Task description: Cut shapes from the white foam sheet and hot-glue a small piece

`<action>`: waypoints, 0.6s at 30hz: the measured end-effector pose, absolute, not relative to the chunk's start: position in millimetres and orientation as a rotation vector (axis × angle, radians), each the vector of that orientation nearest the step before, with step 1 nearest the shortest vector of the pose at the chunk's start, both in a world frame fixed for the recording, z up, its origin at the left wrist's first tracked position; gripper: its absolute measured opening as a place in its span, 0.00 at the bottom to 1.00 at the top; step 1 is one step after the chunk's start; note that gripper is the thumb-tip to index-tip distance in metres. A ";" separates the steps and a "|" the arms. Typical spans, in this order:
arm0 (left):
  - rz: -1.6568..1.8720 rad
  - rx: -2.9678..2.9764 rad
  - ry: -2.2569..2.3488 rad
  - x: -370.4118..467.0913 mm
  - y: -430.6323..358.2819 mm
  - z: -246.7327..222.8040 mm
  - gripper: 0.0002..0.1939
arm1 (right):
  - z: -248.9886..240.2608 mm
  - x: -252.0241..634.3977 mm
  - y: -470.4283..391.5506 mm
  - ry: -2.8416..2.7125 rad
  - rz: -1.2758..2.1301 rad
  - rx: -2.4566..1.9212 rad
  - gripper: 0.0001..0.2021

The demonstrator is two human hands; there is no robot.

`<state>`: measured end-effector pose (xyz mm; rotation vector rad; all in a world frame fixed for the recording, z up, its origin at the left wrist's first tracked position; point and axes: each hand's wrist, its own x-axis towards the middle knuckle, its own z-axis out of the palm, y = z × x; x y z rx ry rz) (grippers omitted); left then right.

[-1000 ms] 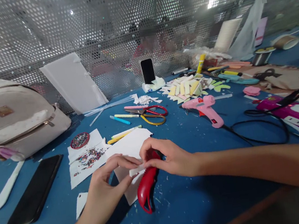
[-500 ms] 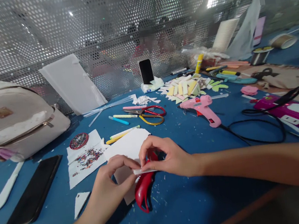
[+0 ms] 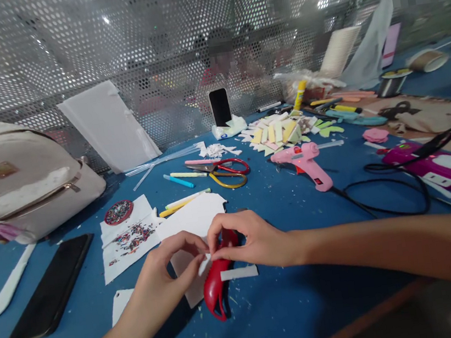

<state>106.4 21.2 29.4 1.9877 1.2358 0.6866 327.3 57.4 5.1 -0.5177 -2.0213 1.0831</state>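
My left hand (image 3: 176, 272) and my right hand (image 3: 247, 239) meet over a red-handled tool (image 3: 214, 289) lying on the blue table. Thumb and forefinger of each hand pinch a small white piece (image 3: 205, 263) between them. Just below my right fingers, a white strip (image 3: 239, 272) lies beside the red tool. White paper (image 3: 192, 216) spreads out behind both hands. Part of the tool is hidden by my right hand.
A pink glue gun (image 3: 306, 164) with a black cable sits right of centre. Scissors (image 3: 229, 171), markers and a pile of paper pieces (image 3: 278, 130) lie behind. At left are a black phone (image 3: 52, 289), beads on paper and a bag (image 3: 23, 184).
The longer white strip no longer spans my fingertips; a strip now lies below my right hand, and a small white piece shows between my fingers.
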 end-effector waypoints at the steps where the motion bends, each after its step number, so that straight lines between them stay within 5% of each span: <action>1: 0.688 2.007 1.232 104.4 20.2 29.2 0.06 | 5.1 327.3 57.1 -2.009 1.090 -0.533 0.06; 18: 0.662 2.726 1.099 117.2 11.6 36.3 0.02 | 2.8 326.3 59.5 -1.766 0.962 -0.525 0.08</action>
